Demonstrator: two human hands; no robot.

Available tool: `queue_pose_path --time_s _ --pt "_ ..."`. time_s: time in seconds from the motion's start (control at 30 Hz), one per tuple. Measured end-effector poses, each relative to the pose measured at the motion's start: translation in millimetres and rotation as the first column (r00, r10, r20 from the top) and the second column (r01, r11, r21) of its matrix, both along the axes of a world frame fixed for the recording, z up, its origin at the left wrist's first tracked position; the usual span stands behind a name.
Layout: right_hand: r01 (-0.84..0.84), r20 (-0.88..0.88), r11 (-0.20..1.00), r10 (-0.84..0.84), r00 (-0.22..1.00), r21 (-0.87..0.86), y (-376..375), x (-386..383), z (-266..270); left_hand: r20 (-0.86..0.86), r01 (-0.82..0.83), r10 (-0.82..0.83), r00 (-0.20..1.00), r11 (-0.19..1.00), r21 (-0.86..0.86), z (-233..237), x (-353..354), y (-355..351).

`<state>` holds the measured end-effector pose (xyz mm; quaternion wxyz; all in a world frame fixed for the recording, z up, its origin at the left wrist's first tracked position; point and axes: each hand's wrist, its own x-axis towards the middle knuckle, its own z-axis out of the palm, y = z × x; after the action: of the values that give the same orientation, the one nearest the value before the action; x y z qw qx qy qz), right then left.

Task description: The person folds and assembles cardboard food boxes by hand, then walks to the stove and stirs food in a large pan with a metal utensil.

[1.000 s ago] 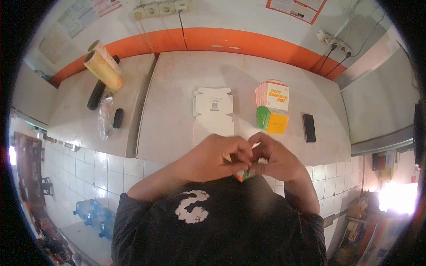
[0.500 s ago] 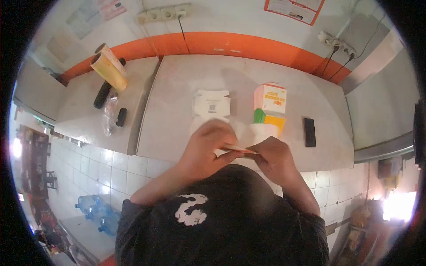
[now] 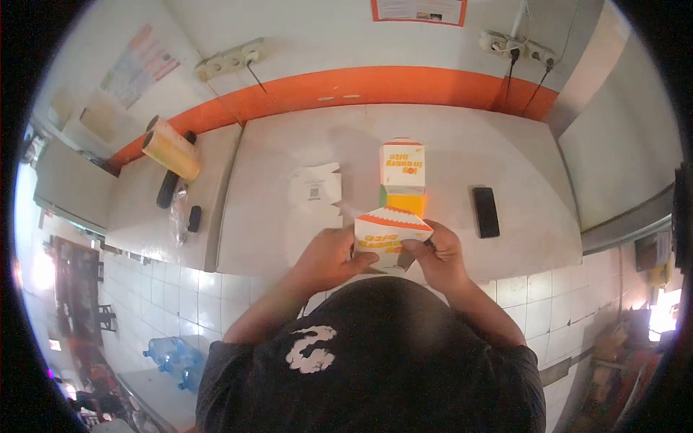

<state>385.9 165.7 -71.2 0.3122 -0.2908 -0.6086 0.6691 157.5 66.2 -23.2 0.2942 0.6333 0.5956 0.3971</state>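
Both my hands hold a white food carton [image 3: 386, 225] with orange lettering and an orange zigzag edge, just above the table's front edge. My left hand [image 3: 333, 258] grips its left side, thumb along the lower front. On the other side, my right hand [image 3: 439, 256] presses its thumb on the front panel, fingers behind. Right behind the held carton lies a similar white, orange and yellow carton [image 3: 403, 167]. To its left are flat white carton blanks [image 3: 310, 195], the upper one marked with a small square code.
A black phone [image 3: 486, 212] lies on the table [image 3: 285, 137] at right. Cardboard-coloured rolls [image 3: 171, 155], a dark cylinder and a clear plastic bag [image 3: 179, 216] rest on the left surface. Blue water jugs [image 3: 173, 357] stand low at left. Wall sockets [image 3: 231, 59] hang behind.
The carton in my hands was seen edge-on as a thin folded piece; now it is opened out with its lettered face showing. The head view has shifted, so the table items appear further left.
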Motion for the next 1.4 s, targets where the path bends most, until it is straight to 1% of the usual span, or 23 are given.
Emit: queue_pose_path --time_s 0.03,0.07,0.1,0.13,0.17,0.23,0.27,0.37,0.47,0.57,0.63,0.73,0.83,0.87,0.97,1.03,1.07,1.13,1.2,1.23,1.3,1.33,1.4 --pt "-0.032 0.021 0.982 0.029 0.999 0.186 7 3 -8 -0.152 0.047 -0.059 0.987 0.995 -0.086 -8 4 4" --pt "-0.069 0.048 0.928 0.055 0.997 0.365 15 5 -16 -0.16 0.016 -0.025 0.987 0.998 -0.06 -19 9 9" --pt "-0.108 0.077 0.841 0.078 0.994 0.53 23 7 -18 -0.095 -0.048 0.041 0.995 0.996 -0.074 -22 15 12" --pt "-0.21 0.223 0.719 0.078 0.972 0.663 29 17 -15 -0.031 -0.111 0.108 0.994 0.989 -0.094 -24 23 15" --pt "-0.273 0.288 0.766 0.12 0.95 0.583 32 22 -13 0.029 -0.172 0.177 0.984 0.977 -0.122 -27 29 17" --pt "-0.377 0.393 0.838 0.217 0.893 0.395 35 30 -16 0.198 -0.163 0.191 0.961 0.975 -0.152 -47 36 23" --pt "-0.381 0.375 0.859 0.247 0.893 0.342 37 31 -25 0.281 -0.153 0.195 0.94 0.974 -0.167 -55 38 26" --pt "-0.378 0.325 0.899 0.297 0.898 0.222 52 31 -42 0.359 -0.027 0.116 0.926 0.969 -0.244 -59 35 29" --pt "-0.367 0.326 0.906 0.288 0.9 0.212 68 34 -37 0.066 0.094 -0.079 0.995 0.957 -0.274 -37 30 37" --pt "-0.375 0.359 0.88 0.263 0.895 0.29 83 32 -35 0.215 0.033 0.042 0.976 0.941 -0.336 -65 22 41" --pt "-0.374 0.359 0.875 0.258 0.897 0.307 85 26 -33 0.235 -0.059 0.144 0.961 0.941 -0.333 -72 24 48" --pt "-0.309 0.121 0.893 0.285 0.951 0.328 88 22 -55 0.249 -0.158 0.247 0.937 0.931 -0.328 -78 28 55" --pt "-0.284 0.129 0.959 0.281 0.951 0.006 94 18 -82 0.284 -0.144 0.261 0.922 0.915 -0.376 -79 30 64" --pt "-0.269 0.068 0.963 0.267 0.961 0.008 95 19 -92 0.3 -0.12 0.256 0.919 0.906 -0.406 -78 31 64" --pt "-0.204 -0.097 0.979 0.201 0.975 -0.016 99 21 -112 0.148 0.026 0.003 0.989 0.981 -0.195 -57 39 70" --pt "-0.145 -0.175 0.986 0.129 0.976 -0.077 104 17 -114 -0.001 -0.004 0.003 1.0 0.986 -0.168 -53 37 78" --pt "-0.18 -0.197 0.982 0.167 0.966 -0.055 107 18 -113 -0.076 -0.017 0.006 0.997 0.988 -0.152 -52 35 81" --pt "-0.251 -0.235 0.968 0.243 0.941 -0.003 114 20 -97 -0.064 -0.092 0.088 0.994 0.993 -0.071 -67 27 88" --pt "-0.166 0.145 0.943 0.129 0.981 0.287 117 19 -64 -0.054 -0.182 0.181 0.982 0.983 -0.008 -89 16 97" --pt "-0.162 0.312 0.889 0.022 0.95 0.429 119 17 -53 -0.053 -0.216 0.214 0.975 0.976 -0.036 -98 13 103" --pt "-0.122 0.379 0.903 -0.048 0.924 0.411 127 6 -69 -0.049 -0.28 0.277 0.96 0.956 -0.09 -111 14 121" --pt "-0.1 0.412 0.909 -0.083 0.908 0.405 132 -1 -80 0.036 -0.319 0.322 0.946 0.945 -0.071 -109 22 131" --pt "-0.102 0.442 0.816 -0.199 0.874 0.569 144 -12 -99 -0.134 -0.359 0.349 0.927 0.931 -0.059 -147 15 147"
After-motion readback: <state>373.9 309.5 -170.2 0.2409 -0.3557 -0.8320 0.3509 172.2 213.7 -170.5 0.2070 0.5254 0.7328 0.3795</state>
